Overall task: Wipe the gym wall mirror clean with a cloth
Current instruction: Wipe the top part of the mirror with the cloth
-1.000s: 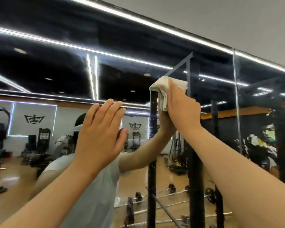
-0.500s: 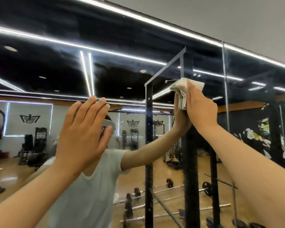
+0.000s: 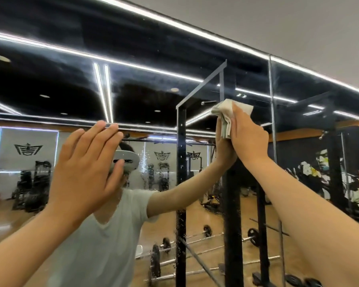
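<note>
The wall mirror fills the view and reflects the gym and a person in a white shirt. My right hand is raised high and presses a folded pale cloth flat against the glass, fingers straight over the cloth. My left hand rests flat on the mirror lower and to the left, fingers straight and together, holding nothing. Water droplets speckle the glass between my two hands.
A vertical seam between mirror panels runs just right of the cloth. The mirror's top edge meets the grey wall above. Reflected squat racks, barbells and a wooden floor show in the glass.
My right hand has slid the cloth to the right across the glass. My left hand has stayed flat on the mirror, and the view has shifted a little to the left.
</note>
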`<state>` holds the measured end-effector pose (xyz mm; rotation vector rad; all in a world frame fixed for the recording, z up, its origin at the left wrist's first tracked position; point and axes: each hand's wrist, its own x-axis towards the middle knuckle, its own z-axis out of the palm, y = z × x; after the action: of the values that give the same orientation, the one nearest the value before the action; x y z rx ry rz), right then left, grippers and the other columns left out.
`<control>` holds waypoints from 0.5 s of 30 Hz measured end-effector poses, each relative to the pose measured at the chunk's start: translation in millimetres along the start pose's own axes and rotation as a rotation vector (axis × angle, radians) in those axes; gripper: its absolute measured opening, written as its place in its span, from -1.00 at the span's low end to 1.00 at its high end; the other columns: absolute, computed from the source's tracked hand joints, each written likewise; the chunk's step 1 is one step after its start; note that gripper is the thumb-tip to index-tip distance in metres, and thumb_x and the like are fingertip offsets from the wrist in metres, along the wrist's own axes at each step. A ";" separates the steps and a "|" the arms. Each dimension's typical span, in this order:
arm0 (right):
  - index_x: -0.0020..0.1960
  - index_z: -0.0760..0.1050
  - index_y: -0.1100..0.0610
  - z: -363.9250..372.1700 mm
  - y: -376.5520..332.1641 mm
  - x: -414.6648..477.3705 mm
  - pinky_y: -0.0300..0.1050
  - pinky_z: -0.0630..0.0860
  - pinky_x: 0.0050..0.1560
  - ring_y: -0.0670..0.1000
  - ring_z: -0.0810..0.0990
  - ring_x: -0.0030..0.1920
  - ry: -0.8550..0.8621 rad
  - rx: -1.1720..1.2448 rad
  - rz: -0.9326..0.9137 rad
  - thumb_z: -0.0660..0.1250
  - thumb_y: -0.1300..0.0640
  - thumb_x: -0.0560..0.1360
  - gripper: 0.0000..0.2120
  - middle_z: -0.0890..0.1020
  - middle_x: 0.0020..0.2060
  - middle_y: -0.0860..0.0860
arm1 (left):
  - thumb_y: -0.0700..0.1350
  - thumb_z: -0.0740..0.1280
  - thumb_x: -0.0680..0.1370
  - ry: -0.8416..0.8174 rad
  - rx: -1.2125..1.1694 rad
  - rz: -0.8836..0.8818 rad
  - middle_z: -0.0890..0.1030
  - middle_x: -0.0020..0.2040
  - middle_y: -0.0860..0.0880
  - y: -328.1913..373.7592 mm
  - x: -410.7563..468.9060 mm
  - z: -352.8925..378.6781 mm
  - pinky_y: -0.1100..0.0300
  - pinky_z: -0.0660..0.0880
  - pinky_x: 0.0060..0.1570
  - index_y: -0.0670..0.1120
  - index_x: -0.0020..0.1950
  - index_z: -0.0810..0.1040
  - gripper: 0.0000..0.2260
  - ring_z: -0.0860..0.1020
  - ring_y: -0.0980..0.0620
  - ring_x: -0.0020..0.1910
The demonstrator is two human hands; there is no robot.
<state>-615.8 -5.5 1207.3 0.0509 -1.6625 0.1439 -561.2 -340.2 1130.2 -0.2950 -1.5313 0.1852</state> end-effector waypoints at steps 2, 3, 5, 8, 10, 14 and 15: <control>0.57 0.12 0.05 -2.6 3.9 0.5 0.10 0.60 -0.18 0.11 0.63 -0.23 -0.014 -0.010 0.028 0.12 0.06 0.67 -0.52 0.61 -0.05 0.13 | 0.01 0.13 0.59 0.009 0.000 0.000 0.48 0.39 -0.22 -0.3 -0.5 0.8 -0.08 0.14 0.44 -0.25 0.40 0.44 -0.52 0.35 -0.20 0.43; 0.57 0.10 0.04 -3.9 6.2 0.4 0.12 0.59 -0.18 0.11 0.62 -0.23 -0.031 -0.014 0.043 0.12 0.07 0.68 -0.51 0.61 -0.05 0.13 | 0.01 0.12 0.59 0.010 0.001 0.000 0.48 0.39 -0.23 -0.6 -0.9 1.5 -0.09 0.14 0.44 -0.25 0.40 0.44 -0.52 0.35 -0.21 0.43; 0.58 0.08 0.05 -6.0 11.6 0.6 0.08 0.58 -0.18 0.07 0.60 -0.27 -0.063 -0.018 0.074 0.10 0.08 0.68 -0.51 0.61 -0.11 0.13 | 0.02 0.12 0.59 0.003 0.002 0.001 0.48 0.38 -0.23 -1.7 -1.4 2.7 -0.11 0.16 0.43 -0.26 0.41 0.44 -0.51 0.36 -0.21 0.44; 0.57 0.10 0.05 -5.8 20.2 4.4 -0.02 0.50 -0.29 0.02 0.53 -0.32 -0.059 -0.040 0.094 0.08 0.06 0.69 -0.52 0.61 -0.15 0.12 | 0.02 0.13 0.59 -0.014 0.004 -0.003 0.48 0.38 -0.24 -1.9 -0.8 3.0 -0.12 0.16 0.44 -0.25 0.41 0.44 -0.50 0.35 -0.21 0.44; 0.57 0.12 0.04 -7.1 26.3 6.7 -0.06 0.38 -0.28 0.06 0.54 -0.27 -0.056 -0.066 0.115 0.05 0.04 0.69 -0.54 0.61 -0.11 0.13 | 0.02 0.13 0.58 -0.018 0.001 -0.007 0.48 0.38 -0.24 -1.2 -1.0 2.9 -0.11 0.16 0.43 -0.26 0.42 0.44 -0.50 0.36 -0.22 0.44; 0.55 0.14 0.01 -14.5 39.1 8.0 -0.03 0.31 -0.19 0.22 0.60 -0.11 -0.074 -0.110 0.171 0.01 0.03 0.69 -0.57 0.60 -0.05 0.19 | 0.00 0.17 0.58 0.000 -0.008 -0.002 0.49 0.38 -0.23 -2.0 -1.8 3.3 -0.11 0.16 0.44 -0.26 0.41 0.45 -0.52 0.36 -0.21 0.44; 0.54 0.16 0.02 -15.3 42.8 8.8 -0.03 0.30 -0.20 0.22 0.59 -0.13 -0.081 -0.124 0.187 0.00 0.03 0.69 -0.58 0.60 -0.06 0.19 | -0.01 0.18 0.57 0.006 -0.009 0.000 0.49 0.38 -0.23 -2.1 -2.1 3.5 -0.11 0.16 0.44 -0.26 0.40 0.45 -0.52 0.36 -0.21 0.44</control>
<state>-606.7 39.3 1214.7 -0.1945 -1.7530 0.1819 -564.9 -342.6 1128.9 -0.3028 -1.5270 0.1774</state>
